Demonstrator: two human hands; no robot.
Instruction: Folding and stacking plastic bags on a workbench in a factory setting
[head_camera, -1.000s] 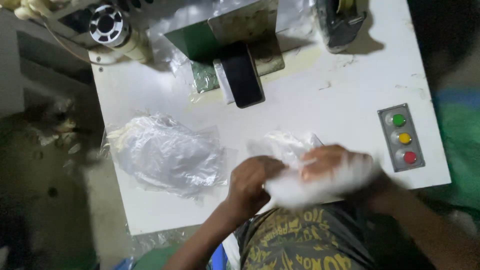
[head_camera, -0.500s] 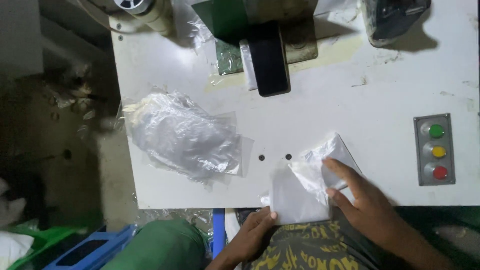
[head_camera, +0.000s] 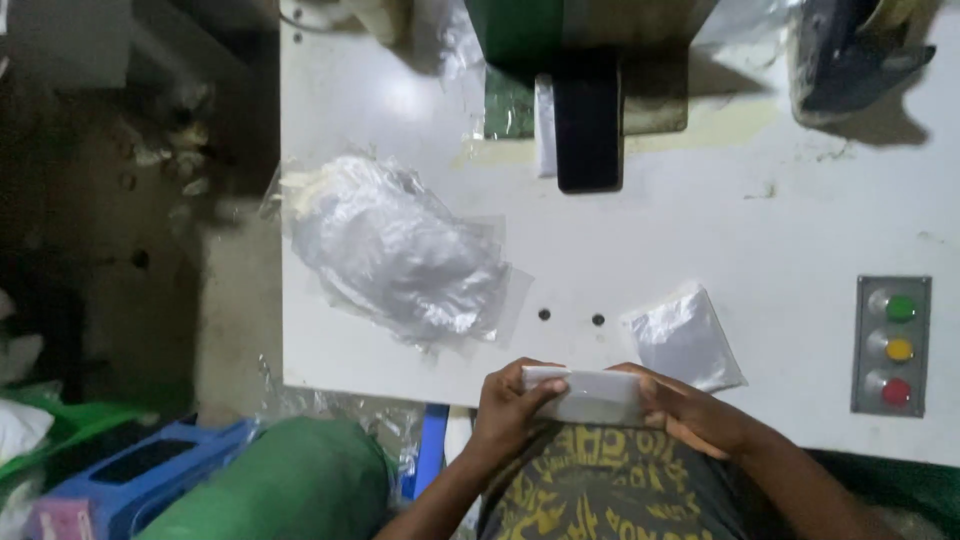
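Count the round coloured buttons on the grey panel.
3, stacked on the grey panel at the white table's right: green button on top, yellow button in the middle, red button lowest.

I see both hands at the near edge of the white table (head_camera: 700, 230). My left hand (head_camera: 505, 410) and right hand (head_camera: 690, 410) grip the ends of a small white flat piece (head_camera: 585, 395). Just beyond it on the table lies a small clear bag (head_camera: 685, 340); a heap of clear bags (head_camera: 395, 250) lies farther left, a three-button panel (head_camera: 892, 345) right.
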